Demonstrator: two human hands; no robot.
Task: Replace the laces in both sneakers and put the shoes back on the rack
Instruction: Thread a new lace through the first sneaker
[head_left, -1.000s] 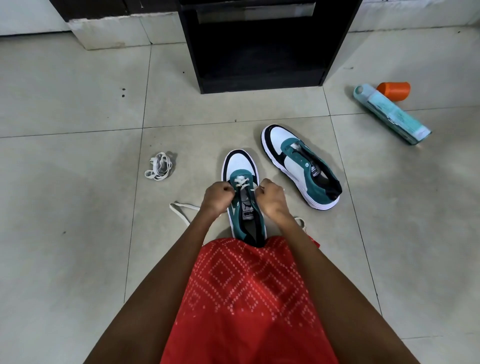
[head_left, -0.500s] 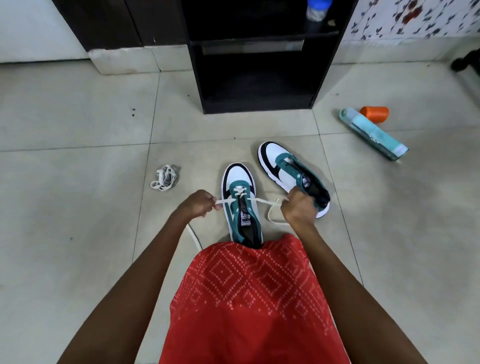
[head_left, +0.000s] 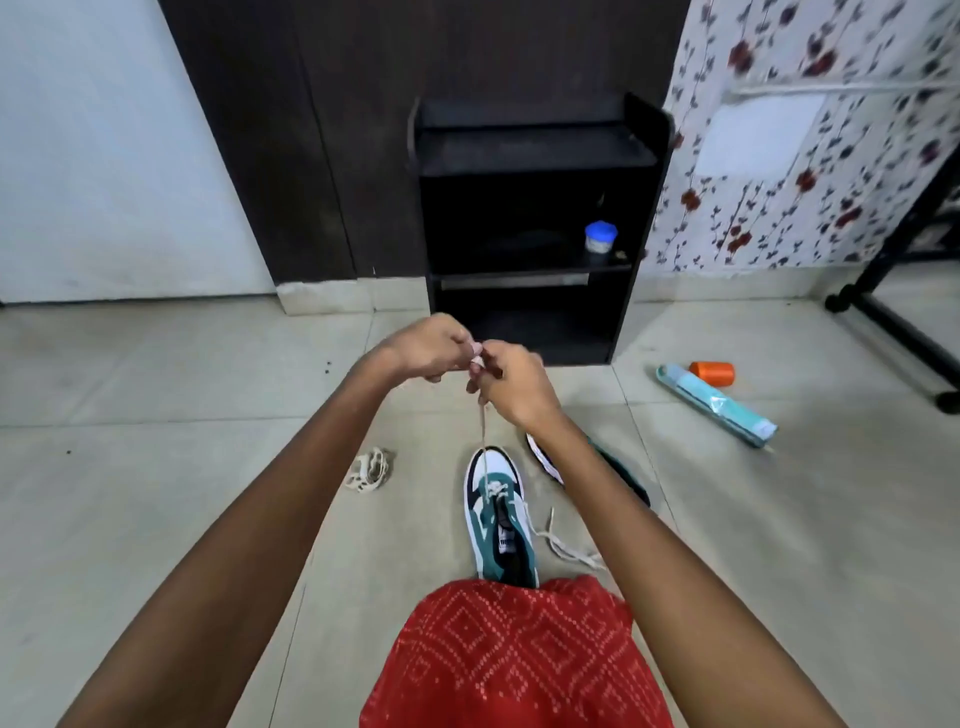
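Both hands were up in front of the person, touching. The left hand (head_left: 426, 348) pinched the tip of the white lace (head_left: 482, 431), and the right hand (head_left: 511, 384) had its fingers curled round the same strand just below. The strand ran taut, straight down to the laced front of the near sneaker (head_left: 498, 525), which stood on the floor (head_left: 156, 493) by the red patterned cloth (head_left: 519, 654). A loose lace end (head_left: 566, 545) lay just right of it. The 2nd sneaker (head_left: 543, 460) sat beside it, mostly hidden behind the right forearm. A lace bundle (head_left: 370, 470) lay apart on the left. Beyond stood the black rack (head_left: 530, 150) w/ a blue-lidded jar (head_left: 600, 236) on a shelf — a teal tube (head_left: 717, 405) & an orange cap (head_left: 711, 371) lay off right.
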